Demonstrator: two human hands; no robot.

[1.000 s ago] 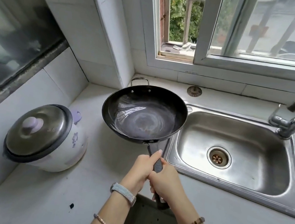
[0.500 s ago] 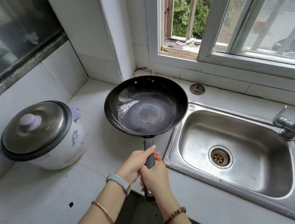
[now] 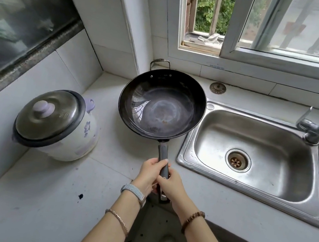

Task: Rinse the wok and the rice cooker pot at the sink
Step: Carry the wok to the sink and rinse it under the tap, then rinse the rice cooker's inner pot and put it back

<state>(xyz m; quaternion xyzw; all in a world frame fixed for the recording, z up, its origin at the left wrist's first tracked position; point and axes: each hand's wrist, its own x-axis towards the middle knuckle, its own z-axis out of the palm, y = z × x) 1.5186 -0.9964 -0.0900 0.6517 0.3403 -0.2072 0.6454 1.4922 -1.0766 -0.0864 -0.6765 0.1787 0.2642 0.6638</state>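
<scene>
White tiled surface (image 3: 36,195) ran along the corner walls, its front edge cut back at six o'clock, with open room at seven o'clock marked only by a dark speck. One wok (image 3: 162,104), round, dark and glossy with a pale ring worn into its bowl, was held just left of the sink (image 3: 277,144), its right rim crossing the sink's left edge in view; whether it touched the surface could not be told. Both hands were curled round its one long dark handle at six o'clock of the bowl, the left hand (image 3: 149,172) higher with its thumb along the grip, the right hand (image 3: 173,186) just below. One small metal loop stood at twelve o'clock on the rim. The one stainless-steel sink, rectangular with rounded corners and one round drain (image 3: 238,160), lay at three o'clock of the wok, with one chrome faucet (image 3: 317,130) at its far right corner. One rice cooker (image 3: 56,124), white with purple flowers, its steel lid on, stood at nine o'clock, apart from the wok.
</scene>
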